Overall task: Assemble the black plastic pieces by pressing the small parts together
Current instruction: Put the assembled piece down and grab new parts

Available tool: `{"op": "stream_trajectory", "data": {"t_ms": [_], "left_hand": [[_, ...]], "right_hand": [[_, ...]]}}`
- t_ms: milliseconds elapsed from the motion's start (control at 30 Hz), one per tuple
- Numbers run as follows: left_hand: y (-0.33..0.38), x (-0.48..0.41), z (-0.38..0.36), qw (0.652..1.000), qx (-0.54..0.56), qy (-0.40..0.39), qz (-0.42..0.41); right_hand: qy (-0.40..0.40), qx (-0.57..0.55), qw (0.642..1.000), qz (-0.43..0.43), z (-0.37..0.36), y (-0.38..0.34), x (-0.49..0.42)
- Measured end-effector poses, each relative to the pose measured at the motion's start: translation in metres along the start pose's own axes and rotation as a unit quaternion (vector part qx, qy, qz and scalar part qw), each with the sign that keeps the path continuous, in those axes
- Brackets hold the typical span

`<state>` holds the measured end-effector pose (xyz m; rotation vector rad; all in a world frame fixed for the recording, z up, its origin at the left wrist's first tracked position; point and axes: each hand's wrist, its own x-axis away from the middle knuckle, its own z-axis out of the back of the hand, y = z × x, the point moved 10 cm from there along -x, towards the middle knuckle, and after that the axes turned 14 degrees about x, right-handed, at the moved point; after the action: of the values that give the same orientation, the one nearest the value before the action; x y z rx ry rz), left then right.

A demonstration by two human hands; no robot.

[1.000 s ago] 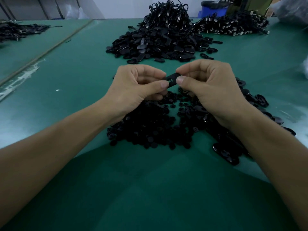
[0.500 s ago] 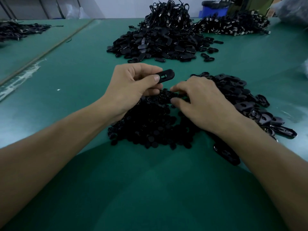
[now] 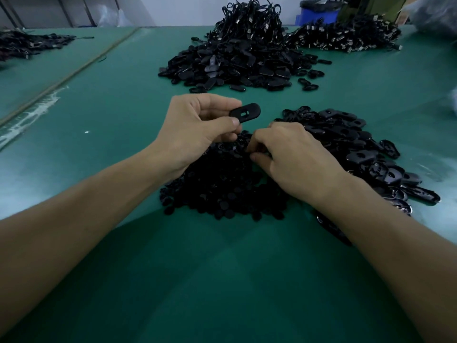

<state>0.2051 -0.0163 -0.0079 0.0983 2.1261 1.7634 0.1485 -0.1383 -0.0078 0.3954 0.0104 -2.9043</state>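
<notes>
My left hand [image 3: 197, 129] pinches a flat black oval plastic piece [image 3: 246, 112] with a small slot in its middle, held above the green table. Below it lies a heap of small round black parts [image 3: 222, 189]. My right hand [image 3: 294, 159] reaches down into the far edge of that heap, its fingers curled among the small parts; whether they pinch one is hidden. To the right spreads a pile of larger black oval shells [image 3: 358, 149].
A big heap of black assembled pieces [image 3: 235, 68] lies farther back on the green table [image 3: 222, 280], with cables piled on top. More black cable parts [image 3: 346, 38] sit at the back right and another dark pile [image 3: 27, 43] at the far left. A blue bin [image 3: 319, 12] stands behind.
My right hand let go of the oval piece and dropped to the heap of small parts. My left hand kept the oval piece, turning it so its flat face shows.
</notes>
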Motion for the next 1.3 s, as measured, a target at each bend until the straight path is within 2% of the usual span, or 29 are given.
{"op": "stream_trajectory", "data": {"t_ms": [133,200,300,433,533,600,700,800,1000,1300], "left_hand": [[0.001,0.001,0.001,1.000,-0.003,0.004,-0.002],[0.002,0.002,-0.001,1.000,-0.008,0.001,-0.008],[0.004,0.003,-0.003,1.000,-0.018,-0.005,-0.012],[0.007,0.002,-0.005,0.999,-0.043,-0.029,-0.014],[0.010,0.004,-0.010,0.996,-0.063,-0.057,-0.035],[0.014,0.005,-0.009,0.993,-0.088,-0.040,-0.068],[0.017,0.004,0.000,0.991,-0.098,0.011,-0.090],[0.021,0.004,0.006,0.989,-0.097,0.040,-0.103],[0.021,0.004,0.008,0.991,-0.075,0.046,-0.098],[0.007,-0.001,0.010,0.998,-0.011,0.043,-0.051]], "right_hand": [[0.033,-0.022,0.999,-0.004,0.002,0.001,-0.001],[0.072,-0.109,0.990,-0.045,0.008,0.010,-0.003],[0.126,-0.260,0.954,-0.082,0.016,0.020,-0.002],[0.144,-0.339,0.927,-0.072,0.018,0.022,0.000],[0.150,-0.293,0.943,-0.048,0.021,0.018,0.000],[0.136,-0.216,0.966,-0.038,0.020,0.015,-0.001],[0.062,-0.083,0.994,-0.028,0.008,0.013,-0.004],[0.011,-0.006,1.000,0.008,0.001,0.003,-0.003],[0.012,0.021,0.999,0.020,0.000,-0.006,-0.003],[-0.011,-0.091,0.996,-0.020,-0.009,0.005,-0.007]]}}
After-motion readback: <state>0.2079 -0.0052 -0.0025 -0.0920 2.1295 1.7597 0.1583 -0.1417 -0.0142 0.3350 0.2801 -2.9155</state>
